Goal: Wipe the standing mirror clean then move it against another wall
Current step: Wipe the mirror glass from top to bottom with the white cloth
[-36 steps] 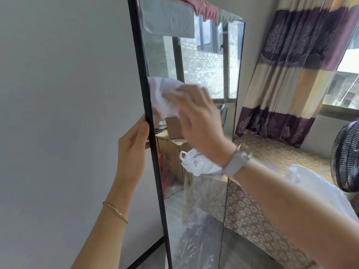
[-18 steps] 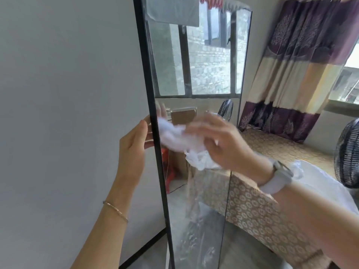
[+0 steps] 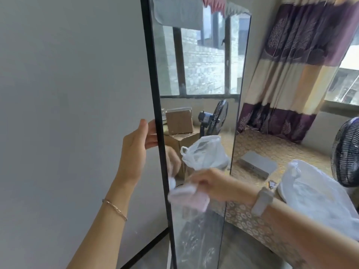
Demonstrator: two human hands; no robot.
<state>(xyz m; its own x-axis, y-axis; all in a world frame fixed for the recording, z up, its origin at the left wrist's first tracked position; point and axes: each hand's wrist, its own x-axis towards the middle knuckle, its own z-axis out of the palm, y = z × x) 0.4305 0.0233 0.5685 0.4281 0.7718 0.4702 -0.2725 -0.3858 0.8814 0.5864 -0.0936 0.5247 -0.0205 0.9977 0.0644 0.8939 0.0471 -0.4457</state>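
Observation:
The tall standing mirror (image 3: 196, 74) with a thin black frame stands upright against the grey wall on the left, seen at a sharp angle. My left hand (image 3: 134, 152) holds its left frame edge at mid height, thumb in front and fingers behind. My right hand (image 3: 211, 183) grips a crumpled white cloth (image 3: 188, 195) and presses it on the glass low down, close to the left edge. The glass below the cloth shows white smears. The mirror's foot is out of view.
A bed with a patterned gold cover (image 3: 272, 148) lies right of the mirror, with a white bag (image 3: 318, 193) and a flat grey box (image 3: 258, 164) on it. A black standing fan (image 3: 345, 152) is at the far right. Striped curtains (image 3: 295, 65) hang behind.
My right hand has wiped the cloth down the glass from upper mid height to a lower spot. My left hand has stayed on the frame edge.

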